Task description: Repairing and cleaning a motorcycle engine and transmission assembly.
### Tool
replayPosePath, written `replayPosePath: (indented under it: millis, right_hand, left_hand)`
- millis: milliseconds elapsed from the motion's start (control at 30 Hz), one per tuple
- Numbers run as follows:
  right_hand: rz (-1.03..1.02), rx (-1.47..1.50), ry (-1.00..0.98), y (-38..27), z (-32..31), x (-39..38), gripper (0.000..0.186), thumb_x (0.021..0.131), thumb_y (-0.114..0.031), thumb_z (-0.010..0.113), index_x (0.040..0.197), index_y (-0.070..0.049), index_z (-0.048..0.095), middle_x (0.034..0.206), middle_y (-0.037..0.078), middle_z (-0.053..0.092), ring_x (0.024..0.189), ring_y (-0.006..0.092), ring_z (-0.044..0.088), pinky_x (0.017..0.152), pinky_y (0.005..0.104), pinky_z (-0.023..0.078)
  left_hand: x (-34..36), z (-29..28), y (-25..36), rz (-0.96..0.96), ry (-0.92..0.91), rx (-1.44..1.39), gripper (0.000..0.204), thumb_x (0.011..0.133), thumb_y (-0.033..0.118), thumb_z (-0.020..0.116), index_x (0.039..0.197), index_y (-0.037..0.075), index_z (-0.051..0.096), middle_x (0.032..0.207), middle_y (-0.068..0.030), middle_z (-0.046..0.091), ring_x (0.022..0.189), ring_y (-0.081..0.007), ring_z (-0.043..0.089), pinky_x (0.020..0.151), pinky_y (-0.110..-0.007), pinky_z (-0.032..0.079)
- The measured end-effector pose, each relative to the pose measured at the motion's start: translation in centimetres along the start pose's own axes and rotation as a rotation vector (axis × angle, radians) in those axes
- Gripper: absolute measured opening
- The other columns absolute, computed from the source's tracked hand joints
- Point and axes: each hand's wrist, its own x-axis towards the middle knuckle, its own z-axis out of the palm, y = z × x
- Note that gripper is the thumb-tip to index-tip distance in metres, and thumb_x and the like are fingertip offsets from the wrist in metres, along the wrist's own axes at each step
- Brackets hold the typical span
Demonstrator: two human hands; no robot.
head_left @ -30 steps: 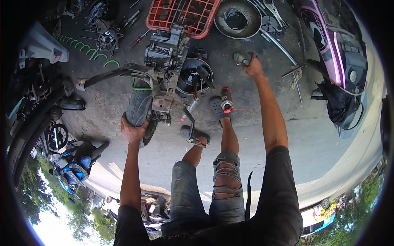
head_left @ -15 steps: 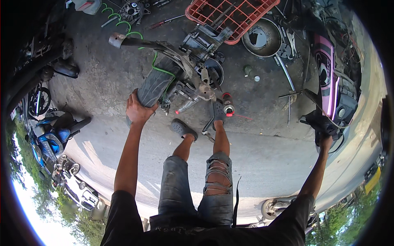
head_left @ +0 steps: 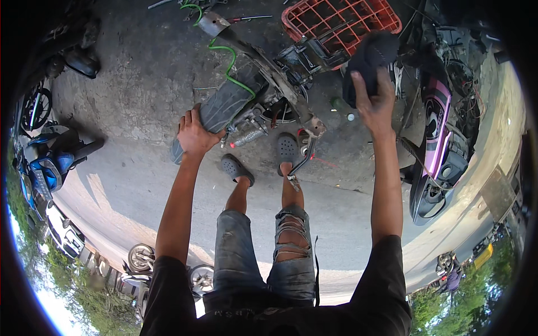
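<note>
My left hand (head_left: pixel 196 134) is on the near end of a worn black tyre (head_left: pixel 227 106), its fingers wrapped over the edge. A scuffed metal frame piece (head_left: pixel 274 78) slants above the tyre, and a thin green hose (head_left: pixel 230 66) loops over both. Just right of the tyre are grimy metal parts (head_left: pixel 249 131) with a red tip. My right hand (head_left: pixel 376 112) is raised at the right, gripping a bunched black cloth (head_left: pixel 372 53) with thumb and fingers. The cloth hides part of the floor and the crate's corner.
A red plastic crate (head_left: pixel 342 19) lies at the back beside a dark engine part (head_left: pixel 311 59). On the right rests a pink and black motorbike body panel (head_left: pixel 440 112). A blue motorbike (head_left: pixel 47 171) stands at the left. My feet are in grey clogs (head_left: pixel 287 148) close to the parts.
My right hand has come up and inward from beside the pink panel, bringing the black cloth. The left hand stays on the tyre. The view has shifted slightly.
</note>
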Motion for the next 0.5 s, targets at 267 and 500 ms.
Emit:
replayPosePath:
  millis: [267,500]
  right_hand:
    - [-0.529,-0.627,-0.581,4.1,10.5,5.0,0.057,0.097,-0.048,0.054,0.144,-0.017,0.052,0.164,0.010,0.024,0.153,0.0354,0.014,0.122,0.0590,0.015]
    - [-0.753,-0.812,-0.734,6.1,11.2,1.8,0.064,0.087,-0.021,0.058,0.146,0.001,0.044,0.158,0.020,0.034,0.151,0.0345,0.025,0.124,0.0461,0.021]
  left_hand:
    - [-0.1,0.5,-0.5,-0.004,0.013,-0.024,0.096,0.050,0.042,0.088,0.133,0.010,0.053,0.114,-0.0143,0.063,0.104,-0.0371,0.063,0.091,-0.048,0.054]
    - [-0.4,0.4,-0.5,-0.001,0.007,-0.025,0.097,0.048,0.041,0.089,0.133,0.009,0.053,0.112,-0.0143,0.063,0.104,-0.0373,0.063,0.090,-0.050,0.052]
